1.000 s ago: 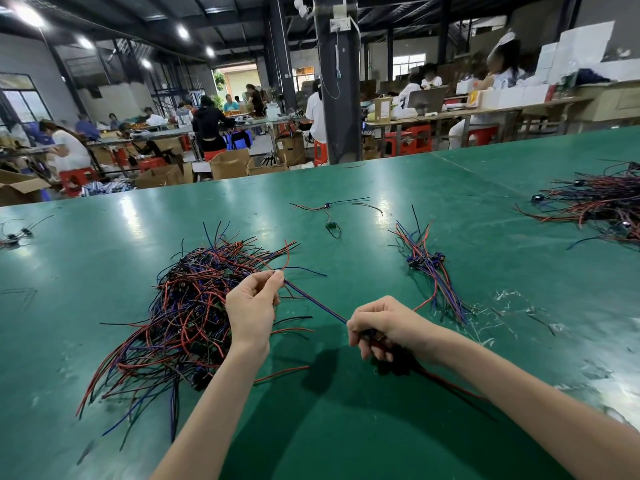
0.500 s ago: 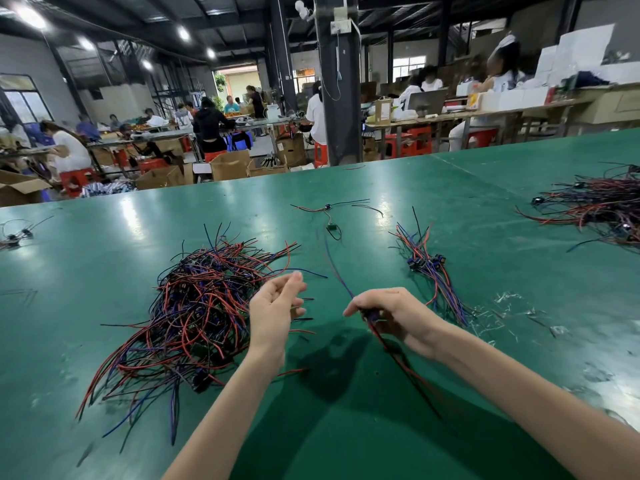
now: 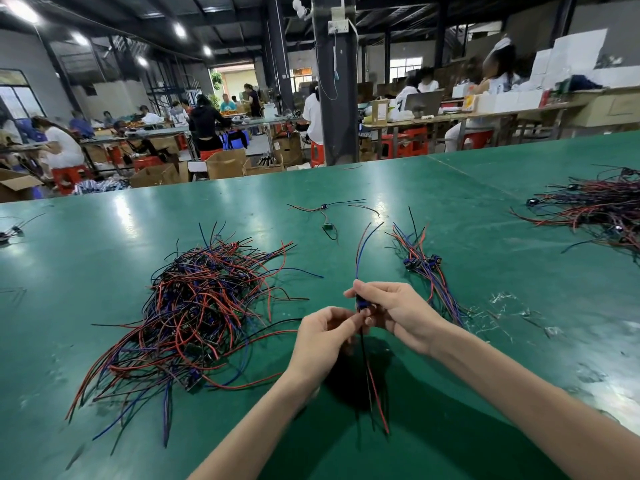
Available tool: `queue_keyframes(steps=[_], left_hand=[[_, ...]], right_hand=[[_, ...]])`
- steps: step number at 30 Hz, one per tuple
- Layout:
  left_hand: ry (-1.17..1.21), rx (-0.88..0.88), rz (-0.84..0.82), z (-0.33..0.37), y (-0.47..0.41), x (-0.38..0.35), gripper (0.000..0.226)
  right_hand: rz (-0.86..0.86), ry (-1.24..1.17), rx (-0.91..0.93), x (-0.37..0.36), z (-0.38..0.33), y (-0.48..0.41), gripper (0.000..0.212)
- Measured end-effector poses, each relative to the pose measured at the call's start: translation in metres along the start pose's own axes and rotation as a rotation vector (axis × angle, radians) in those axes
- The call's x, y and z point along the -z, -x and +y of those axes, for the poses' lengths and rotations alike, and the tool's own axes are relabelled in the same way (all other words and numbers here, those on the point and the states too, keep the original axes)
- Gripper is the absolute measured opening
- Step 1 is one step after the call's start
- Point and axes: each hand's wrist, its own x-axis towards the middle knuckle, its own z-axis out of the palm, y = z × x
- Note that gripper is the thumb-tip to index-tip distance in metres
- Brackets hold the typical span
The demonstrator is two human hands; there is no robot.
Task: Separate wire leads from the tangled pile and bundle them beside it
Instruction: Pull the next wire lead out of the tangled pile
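Right of the tangled pile, above the table, wire lead now upright rather than slanting, free ends pointing up. Right hand pinching its blue connector. Left hand, earlier apart and nearer the pile, now closed in, pinching the strands just below. Sorted bundle lying farther right of the pile.

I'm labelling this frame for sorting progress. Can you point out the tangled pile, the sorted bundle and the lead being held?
tangled pile (image 3: 194, 306), head view, middle of the heap.
sorted bundle (image 3: 424, 266), head view, among its connectors.
held lead (image 3: 362, 304), head view, its blue connector.
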Motion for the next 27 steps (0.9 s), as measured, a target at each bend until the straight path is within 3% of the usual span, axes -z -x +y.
queue_keyframes(steps=[3, 8, 21, 27], left_hand=[[0.106, 0.038, -0.013, 0.004, 0.001, 0.0, 0.006], [0.162, 0.083, -0.011, 0.007, 0.002, 0.002, 0.009], [-0.023, 0.064, -0.1, 0.006, 0.004, 0.001, 0.008], [-0.02, 0.042, -0.18, 0.011, 0.01, -0.002, 0.008]], right_hand=[[-0.076, -0.039, -0.01, 0.003, -0.002, 0.0, 0.026], [-0.108, 0.197, 0.013, 0.005, -0.001, 0.001, 0.024], [-0.024, 0.235, 0.134, 0.012, 0.002, -0.002, 0.031], [0.181, 0.34, 0.209, 0.026, 0.003, -0.017, 0.032]])
